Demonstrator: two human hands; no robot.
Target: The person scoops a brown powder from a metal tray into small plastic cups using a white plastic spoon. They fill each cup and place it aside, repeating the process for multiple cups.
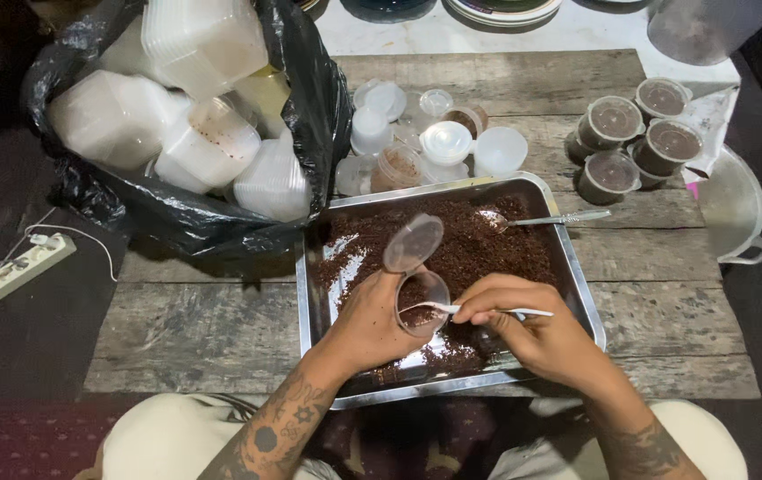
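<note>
A small clear plastic cup (421, 302) with a hinged lid standing open is held in the grip of the left hand (368, 324), tilted over the metal tray (577, 276) near the frame's centre. A white plastic spoon (488, 310) is pinched narrowly in the grip of the right hand (532, 324), its bowl resting inside the cup's mouth, where some dark reddish-brown crumbly mixture (488, 253) is already seen. The tray, spread with the same mixture, is set on a weathered wooden surface (194, 320). A metal spoon (541, 219) is laid in the tray toward 1 o'clock of the hands. Four filled, lidded cups (634, 133) are grouped at 2 o'clock, well apart from the tray. Empty cups and loose lids (425, 138) are clustered at 12 o'clock, just beyond the tray's far rim. A black bag (176, 222) stuffed with white plastic containers is seen at 10 o'clock, and a white power strip (25, 265) lies at 9 o'clock.
</note>
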